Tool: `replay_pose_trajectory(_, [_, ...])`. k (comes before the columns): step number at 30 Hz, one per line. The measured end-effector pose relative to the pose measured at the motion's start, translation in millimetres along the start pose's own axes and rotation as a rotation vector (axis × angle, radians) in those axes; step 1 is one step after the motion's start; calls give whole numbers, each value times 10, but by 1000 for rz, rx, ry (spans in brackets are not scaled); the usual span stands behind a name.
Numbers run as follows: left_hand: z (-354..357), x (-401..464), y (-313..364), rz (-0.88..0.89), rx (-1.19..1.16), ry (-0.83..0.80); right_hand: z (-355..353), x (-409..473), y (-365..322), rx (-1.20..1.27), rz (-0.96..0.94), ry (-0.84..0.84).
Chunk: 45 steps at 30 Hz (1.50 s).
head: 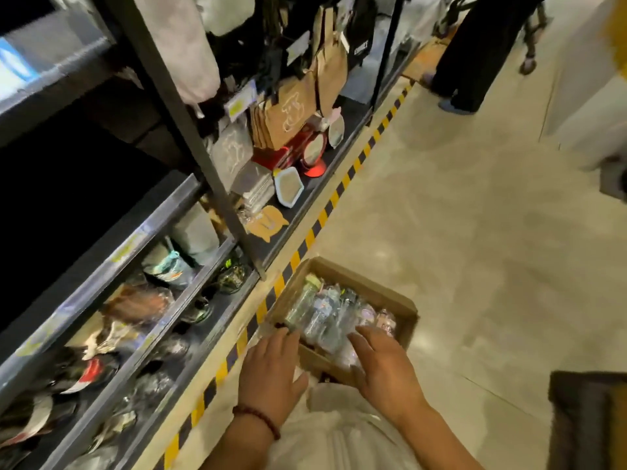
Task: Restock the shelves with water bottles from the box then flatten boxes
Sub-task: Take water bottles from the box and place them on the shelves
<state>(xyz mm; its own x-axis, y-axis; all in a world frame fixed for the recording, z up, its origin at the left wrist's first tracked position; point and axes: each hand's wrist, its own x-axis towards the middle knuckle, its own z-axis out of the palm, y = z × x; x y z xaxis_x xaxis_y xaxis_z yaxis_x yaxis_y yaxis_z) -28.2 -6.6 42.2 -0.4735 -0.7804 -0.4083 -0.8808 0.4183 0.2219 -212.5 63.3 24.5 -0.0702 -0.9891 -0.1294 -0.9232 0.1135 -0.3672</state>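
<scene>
Pale concrete shop floor (pixel 458 249) w/ a yellow-and-black striped hazard tape line (pixel 325 212) running along dark metal shelving (pixel 190 106) on the left. Open brown cardboard box (pixel 403 320) sits on the floor just beside the tape — packed w/ clear plastic-wrapped water bottles (pixel 325 313). Left hand (pixel 269 364), beaded bracelet on its wrist, rests on the box's near-left edge, fingers fairly straight. Right hand (pixel 385 361) lies over the bottles at the near side, fingers spread, relaxed — gripping nothing.
</scene>
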Motion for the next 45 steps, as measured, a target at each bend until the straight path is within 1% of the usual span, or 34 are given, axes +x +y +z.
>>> replay_pose_trajectory(3, [42,380,236,-2,-63,4,-29,100,331,4,87,-4])
replay_pose_trajectory(6, [122,756,386,0,-85,0,101,195,677,29,190,-53])
replay_pose_trajectory(9, [274,1133,475,-4,-92,-88,281,230,969,42,306,-96])
replay_pose_trajectory(11, [431,1359,504,-29,-99,-151,419,228,1138,110,399,-138])
replay_pose_trajectory(13, [621,1565,539,-53,-122,-162,581,241,1314,180,460,-188])
replay_pose_trajectory(16, [998,1875,586,-49,-144,-196,918,239,1586,211,551,-236])
replay_pose_trajectory(18, [1301,2098,618,-33,-104,-269,1252,233,1806,285,640,-234])
replay_pose_trajectory(20, [1675,2338,638,1,-52,-335,1589,229,2007,287,705,-261])
replay_pose_trajectory(22, [2058,2556,659,14,-13,-390,1899,297,2203,250,739,-320])
replay_pose_trajectory(26, [2814,2934,638,64,80,-483,2679,418,2602,327,783,-309])
replay_pose_trajectory(29, [3355,3207,576,66,108,-522,3267,556,2848,401,795,-308])
replay_pose_trajectory(34, [4140,3582,470,83,152,-541,4039,705,3177,314,923,-293])
replay_pose_trajectory(36, [4400,3677,460,73,117,-553,4294,738,3264,286,982,-305])
replay_pose_trajectory(38, [4593,3736,469,51,82,-543,4455,767,3318,352,1059,-329])
replay_pose_trajectory(40, [4729,3776,495,23,38,-527,4594,794,3372,515,1145,-318])
replay_pose_trajectory(41, [4788,3795,510,-4,-18,-534,4662,801,3404,640,1184,-297])
replay_pose_trajectory(43, [4889,3825,566,-132,-231,-601,4785,800,3469,888,1272,-198])
replay_pose_trajectory(45, [4948,3851,623,-291,-467,-657,4872,792,3538,991,1332,-119])
